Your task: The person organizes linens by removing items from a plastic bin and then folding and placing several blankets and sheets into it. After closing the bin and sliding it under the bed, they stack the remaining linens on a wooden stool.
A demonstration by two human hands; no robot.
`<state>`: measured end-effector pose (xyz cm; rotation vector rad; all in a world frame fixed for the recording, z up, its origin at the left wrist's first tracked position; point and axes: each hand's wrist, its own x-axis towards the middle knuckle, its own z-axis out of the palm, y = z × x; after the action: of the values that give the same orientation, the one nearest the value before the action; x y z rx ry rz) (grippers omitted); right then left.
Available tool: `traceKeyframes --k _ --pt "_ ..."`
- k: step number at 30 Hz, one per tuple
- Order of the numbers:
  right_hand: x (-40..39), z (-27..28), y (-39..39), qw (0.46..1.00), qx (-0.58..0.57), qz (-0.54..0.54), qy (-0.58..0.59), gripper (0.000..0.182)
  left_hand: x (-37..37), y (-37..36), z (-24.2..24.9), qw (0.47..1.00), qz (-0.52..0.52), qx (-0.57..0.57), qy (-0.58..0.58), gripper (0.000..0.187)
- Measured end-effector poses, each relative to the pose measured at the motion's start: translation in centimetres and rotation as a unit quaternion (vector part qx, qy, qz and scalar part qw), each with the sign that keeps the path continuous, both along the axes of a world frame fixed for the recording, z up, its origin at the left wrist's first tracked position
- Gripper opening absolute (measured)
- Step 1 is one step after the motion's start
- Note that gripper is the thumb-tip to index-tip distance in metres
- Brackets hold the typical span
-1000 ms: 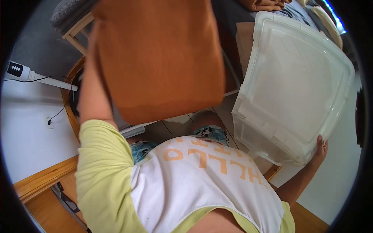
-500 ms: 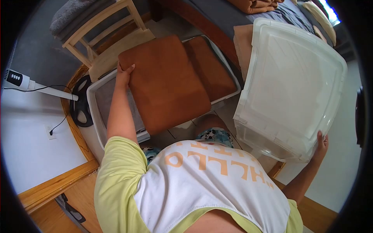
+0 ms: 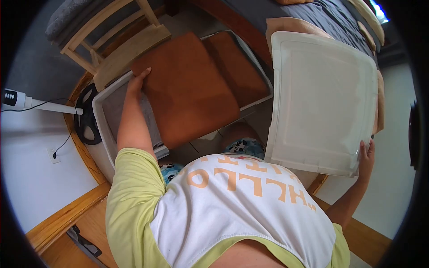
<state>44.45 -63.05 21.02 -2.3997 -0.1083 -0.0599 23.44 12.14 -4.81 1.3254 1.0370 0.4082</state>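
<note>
My left hand (image 3: 140, 78) grips the left edge of a square brown cushion (image 3: 187, 89), thumb on top and the other fingers hidden beneath. The cushion lies tilted across an open white storage bin (image 3: 99, 109). Behind it, a second brown piece (image 3: 237, 67) sits in the bin's far right part, and grey fabric (image 3: 120, 109) shows in its left part. On the right, my right hand (image 3: 367, 156) holds the lower right corner of a translucent plastic lid (image 3: 324, 102), which stands tilted up beside the bed.
A wooden chair (image 3: 129, 51) with a grey towel stands at the back left. Near the wall is a white pole fan (image 3: 53, 106) on a black base, its cord running to an outlet. The bed (image 3: 250, 18) lies behind, with tan cloth (image 3: 299, 26) at its edge.
The lid has shifted left and turned to face me flatter, so its lower side wall no longer shows. More tan cloth appears behind it. My left hand keeps its hold on the cushion.
</note>
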Motion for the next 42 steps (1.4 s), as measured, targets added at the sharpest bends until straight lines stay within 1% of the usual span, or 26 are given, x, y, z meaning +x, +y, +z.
traceKeyframes --k 1,2,3,5,6,8,10,12,15,17,19,20,21,23,24,26,30,31,33,34,35,36,37,38,40,42 --pt "-0.1 0.1 1.0 1.0 -0.002 0.004 0.002 0.044 0.0 0.2 0.3 1.0 0.004 -0.002 0.002 0.09" --pt "-0.9 0.2 3.0 0.983 -0.147 -0.019 -0.112 0.048 0.1 0.3 0.8 0.999 -0.023 0.037 -0.029 0.088" --pt "-1.9 0.5 5.2 0.931 -0.285 -0.041 -0.222 0.052 -0.1 0.3 1.1 0.994 -0.05 0.077 -0.059 0.085" --pt "-3.3 2.2 11.8 0.869 -0.299 0.022 -0.394 0.06 0.0 -1.0 2.5 0.991 -0.04 0.088 -0.097 0.084" --pt "-4.1 2.4 15.8 0.898 -0.208 0.07 -0.381 0.062 0.2 -2.0 3.3 0.985 -0.037 0.101 -0.138 0.082" --pt "-5.6 1.2 24.3 0.942 -0.066 0.177 -0.277 0.068 0.0 -4.4 4.9 0.981 -0.009 0.137 -0.137 0.083" --pt "-7.1 -2.2 32.7 0.913 0.076 0.392 -0.086 0.073 0.4 -6.3 4.9 0.974 0.022 0.174 -0.145 0.083" --pt "-7.1 -6.7 40.6 0.873 0.084 0.466 0.116 0.076 0.5 -7.5 1.1 0.926 0.174 0.334 0.036 0.085" --pt "-4.3 -14.4 50.2 0.904 -0.135 0.381 0.142 0.077 -0.8 -7.4 -3.8 0.967 0.182 0.167 0.061 0.086" --pt "-2.1 -17.0 53.6 0.886 -0.062 0.364 0.282 0.071 -1.7 -7.7 -3.9 0.969 0.199 0.117 0.092 0.085" --pt "-0.8 -20.2 55.3 0.889 -0.033 0.348 0.296 0.073 -2.3 -7.1 -3.5 0.988 0.151 0.015 -0.004 0.08" --pt "0.0 -21.3 56.4 0.893 0.002 0.322 0.316 0.076 -2.4 -6.2 -3.0 0.986 0.166 0.016 -0.009 0.08" --pt "0.6 -21.8 57.1 0.889 -0.003 0.334 0.313 0.076 -2.8 -5.5 -2.4 0.993 0.12 0.012 0.013 0.079" --pt "1.0 -22.0 57.6 0.874 0.122 0.219 0.416 0.059 -3.4 -4.5 -2.2 0.996 0.077 0.004 0.039 0.078" --pt "1.6 -22.0 57.9 0.874 0.119 0.221 0.416 0.059 -3.2 -3.9 -2.0 0.998 0.041 0.006 0.05 0.075" --pt "2.2 -20.3 58.0 0.821 0.113 0.214 0.518 0.058 -2.6 -3.6 -0.7 0.998 0.002 0.005 0.059 0.072" --pt "3.4 -18.3 57.4 0.804 0.139 0.254 0.52 0.058 -3.5 -4.1 3.6 0.981 0.025 -0.121 -0.151 0.055" --pt "3.9 -16.5 56.7 0.779 0.194 0.257 0.537 0.056 -4.3 -4.2 4.5 0.961 0.046 -0.159 -0.221 0.049" --pt "4.5 -13.7 54.3 0.753 0.277 0.303 0.515 0.056 -6.3 -5.7 8.5 0.965 0.079 -0.107 -0.225 0.042" --pt "4.3 -12.2 52.9 0.752 0.302 0.347 0.473 0.057 -7.3 -6.3 8.7 0.981 0.088 0.01 -0.175 0.04" --pt "2.7 -9.5 51.6 0.791 0.283 0.364 0.403 0.059 -8.3 -7.0 8.9 0.98 0.093 0.125 -0.123 0.037" --pt "1.1 -7.9 50.0 0.824 0.261 0.379 0.33 0.061 -9.2 -8.0 10.7 0.941 0.075 0.312 -0.106 0.035" --pt "2.1 -8.6 46.9 0.834 0.267 0.405 0.264 0.06 -10.2 -8.8 13.0 0.867 0.055 0.487 -0.087 0.034" --pt "3.0 -9.2 44.0 0.839 0.271 0.43 0.195 0.06 -10.7 -9.2 14.7 0.806 0.067 0.58 -0.098 0.035" --pt "-1.3 -5.4 42.6 0.724 0.383 0.564 0.104 0.055 -11.2 -8.7 17.5 0.746 0.148 0.634 -0.138 0.039" --pt "-3.5 -3.7 40.4 0.647 0.43 0.625 0.082 0.056 -11.6 -8.3 19.4 0.743 0.205 0.603 -0.204 0.042"
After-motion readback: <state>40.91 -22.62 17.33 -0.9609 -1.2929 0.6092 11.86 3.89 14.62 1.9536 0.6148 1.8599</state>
